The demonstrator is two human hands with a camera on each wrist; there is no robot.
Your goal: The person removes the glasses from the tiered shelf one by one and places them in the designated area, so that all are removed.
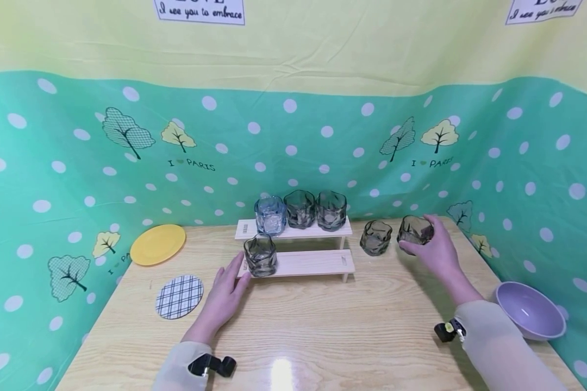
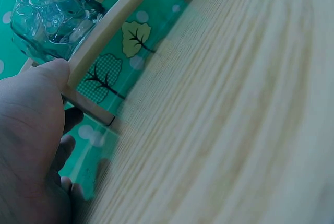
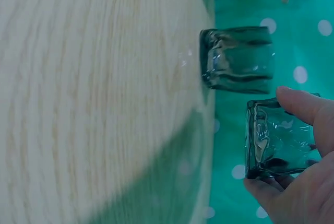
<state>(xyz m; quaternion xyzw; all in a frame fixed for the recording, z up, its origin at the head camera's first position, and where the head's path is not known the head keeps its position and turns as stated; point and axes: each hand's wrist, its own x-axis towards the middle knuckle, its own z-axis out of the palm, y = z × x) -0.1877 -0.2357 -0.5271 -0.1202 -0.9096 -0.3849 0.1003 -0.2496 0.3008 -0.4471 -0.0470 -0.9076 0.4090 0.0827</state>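
Observation:
My right hand [image 1: 439,247] grips a smoky grey glass [image 1: 414,231] with a wavy wall, thumb and fingers on opposite sides. In the right wrist view, the held glass [image 3: 279,138] is beside another grey glass [image 3: 237,59], which stands on the table. On the left, my left hand [image 1: 225,290] lies at the left end of the low tier of a wooden two-tier shelf [image 1: 313,263]. Its thumb [image 2: 60,70] touches the board's edge, close under a grey glass [image 1: 261,255] on that tier. On the upper tier stand a blue glass [image 1: 270,216] and two grey glasses [image 1: 300,209].
A yellow plate [image 1: 158,245] lies at the back left, with a checked round coaster [image 1: 179,297] nearer the left hand. A purple bowl [image 1: 529,310] sits at the right edge by the right sleeve. Polka-dot cloth [image 1: 293,141] hangs behind and along both sides.

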